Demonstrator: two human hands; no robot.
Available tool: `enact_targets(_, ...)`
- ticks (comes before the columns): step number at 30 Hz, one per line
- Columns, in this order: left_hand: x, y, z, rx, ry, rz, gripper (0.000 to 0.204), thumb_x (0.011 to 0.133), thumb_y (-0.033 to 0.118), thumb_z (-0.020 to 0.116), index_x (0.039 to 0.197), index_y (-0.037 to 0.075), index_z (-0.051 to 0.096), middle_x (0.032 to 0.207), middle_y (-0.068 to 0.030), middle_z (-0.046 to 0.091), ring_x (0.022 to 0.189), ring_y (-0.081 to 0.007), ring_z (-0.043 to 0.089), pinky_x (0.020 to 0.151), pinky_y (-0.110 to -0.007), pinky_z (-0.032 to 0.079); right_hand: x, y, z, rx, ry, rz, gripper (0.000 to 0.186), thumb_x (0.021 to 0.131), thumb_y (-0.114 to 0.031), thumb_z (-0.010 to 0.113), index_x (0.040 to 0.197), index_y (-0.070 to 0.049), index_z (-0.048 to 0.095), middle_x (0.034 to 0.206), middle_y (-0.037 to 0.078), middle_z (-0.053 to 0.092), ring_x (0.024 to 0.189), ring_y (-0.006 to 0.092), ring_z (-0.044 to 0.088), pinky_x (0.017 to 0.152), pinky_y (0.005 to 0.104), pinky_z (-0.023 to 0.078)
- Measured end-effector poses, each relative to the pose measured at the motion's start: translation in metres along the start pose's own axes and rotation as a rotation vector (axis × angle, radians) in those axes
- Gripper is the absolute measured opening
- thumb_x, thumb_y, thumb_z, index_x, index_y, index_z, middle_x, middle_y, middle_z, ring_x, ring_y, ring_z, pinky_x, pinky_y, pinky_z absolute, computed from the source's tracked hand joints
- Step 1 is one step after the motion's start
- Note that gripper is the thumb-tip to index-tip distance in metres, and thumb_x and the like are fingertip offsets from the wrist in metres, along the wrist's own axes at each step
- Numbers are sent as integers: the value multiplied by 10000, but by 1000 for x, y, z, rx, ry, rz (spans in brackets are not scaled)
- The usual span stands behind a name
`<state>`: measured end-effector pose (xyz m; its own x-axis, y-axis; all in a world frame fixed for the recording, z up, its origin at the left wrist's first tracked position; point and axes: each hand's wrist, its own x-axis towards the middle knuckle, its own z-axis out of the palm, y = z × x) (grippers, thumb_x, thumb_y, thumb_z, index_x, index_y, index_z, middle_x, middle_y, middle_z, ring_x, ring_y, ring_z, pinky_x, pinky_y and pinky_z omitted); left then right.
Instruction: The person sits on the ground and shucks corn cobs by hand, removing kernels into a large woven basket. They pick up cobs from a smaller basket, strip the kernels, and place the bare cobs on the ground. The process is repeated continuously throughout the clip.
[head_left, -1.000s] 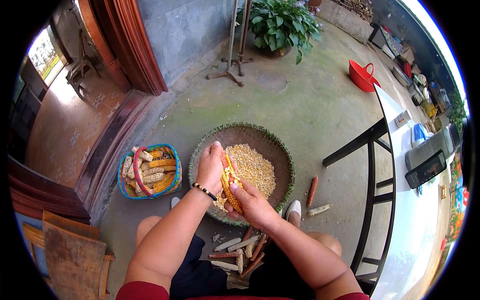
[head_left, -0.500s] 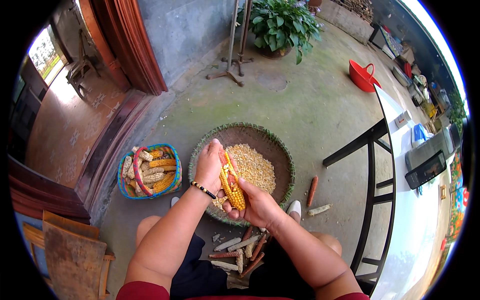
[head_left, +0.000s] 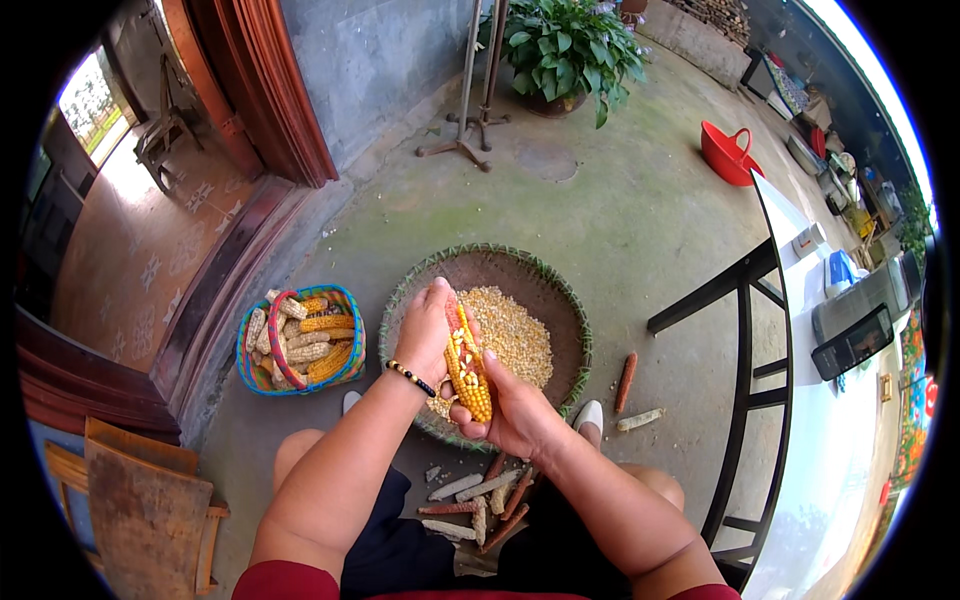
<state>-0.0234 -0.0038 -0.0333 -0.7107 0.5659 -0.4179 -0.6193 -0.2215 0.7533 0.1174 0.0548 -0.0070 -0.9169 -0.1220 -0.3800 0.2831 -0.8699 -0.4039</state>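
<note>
Both of my hands grip one ear of corn (head_left: 467, 375), partly stripped so reddish cob shows among the yellow kernels. My left hand (head_left: 424, 335), with a beaded bracelet at the wrist, is closed round its far end. My right hand (head_left: 512, 408) is closed round the near end, its thumb against the kernels. Below them sits a round woven basket (head_left: 578, 310) with a green-bound rim. Loose pale-yellow kernels (head_left: 515, 330) are heaped inside it, and my hands hide part of the heap.
Left of the round basket, a colourful handled basket (head_left: 300, 382) holds several ears of corn. Bare cobs (head_left: 480, 500) lie between my feet, and a reddish cob (head_left: 627, 382) lies to the right. A black-legged table (head_left: 742, 400) stands at right, a wooden chair (head_left: 150, 510) at lower left.
The ear has turned and shifted slightly in my hands, and my right thumb sits a little farther along it. The baskets have stayed put.
</note>
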Motion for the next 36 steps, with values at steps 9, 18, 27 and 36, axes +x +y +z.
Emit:
enact_targets(9, 2, 0, -5, -42, -60, -7, 289, 975, 361, 415, 935, 75, 426, 686, -100, 536, 538, -218, 552, 474, -345, 485, -6, 0, -2, 59, -89, 9, 276, 1001, -298, 354, 1117, -63, 437, 876, 89, 522, 619, 139, 455, 476, 232, 358)
enact_targets(18, 3, -6, 2, -1, 29, -5, 273, 982, 344, 394, 906, 82, 410, 650, -91, 533, 474, -201, 551, 416, -329, 480, -7, 4, 4, -260, 125, -101, 327, 1001, -364, 353, 1090, -61, 439, 824, 59, 492, 569, 99, 430, 422, 206, 295)
enact_targets(27, 1, -12, 4, 112, 99, 105, 265, 977, 347, 403, 895, 96, 404, 687, -100, 533, 511, -210, 554, 448, -334, 486, -4, 12, 6, -786, 363, -295, 343, 997, -353, 382, 1127, -46, 463, 702, 33, 491, 476, 92, 428, 413, 214, 312)
enact_targets(36, 5, 0, -1, -27, 54, 12, 264, 976, 343, 407, 894, 92, 408, 681, -101, 527, 507, -213, 546, 450, -339, 486, -7, -10, 0, -222, 52, -17, 213, 999, -254, 372, 1108, -83, 437, 853, 58, 528, 616, 138, 501, 461, 236, 364)
